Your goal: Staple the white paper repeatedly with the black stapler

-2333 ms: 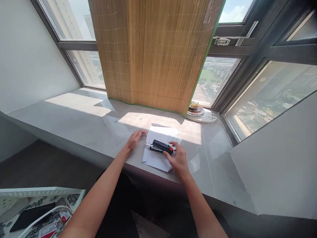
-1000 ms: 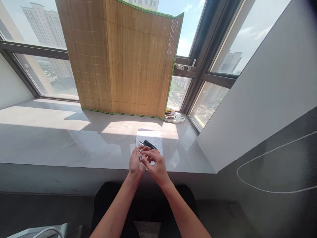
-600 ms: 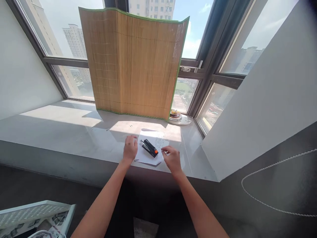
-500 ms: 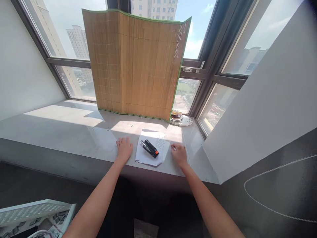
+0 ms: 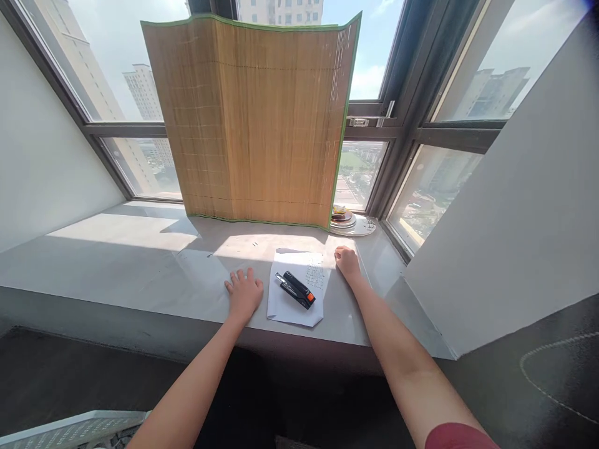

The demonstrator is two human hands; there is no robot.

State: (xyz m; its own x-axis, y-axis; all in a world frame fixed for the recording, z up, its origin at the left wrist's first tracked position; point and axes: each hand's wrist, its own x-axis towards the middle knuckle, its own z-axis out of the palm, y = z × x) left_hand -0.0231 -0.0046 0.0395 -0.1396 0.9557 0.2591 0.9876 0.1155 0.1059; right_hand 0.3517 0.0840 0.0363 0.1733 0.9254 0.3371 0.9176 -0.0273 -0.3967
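Moved: right hand [image 5: 347, 262] has slid out beside the paper's [image 5: 286, 308] far corner.
Left hand [image 5: 244, 293]: flat on the sill [image 5: 140, 249], fingers spread, holding nothing.
Right grip: curled shut (contents unseen).
Stapler [image 5: 296, 289]: lying on the paper, between both hands.

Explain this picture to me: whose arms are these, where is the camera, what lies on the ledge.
No machine: a person wears a camera on the head, looking down at their own bare arms. The left hand lies flat on the grey stone window ledge, holding nothing. The right hand rests curled beside a white paper sheet; whether it holds anything is hidden. A black stapler with an orange end lies on the sheet, untouched. A bamboo screen stands behind.
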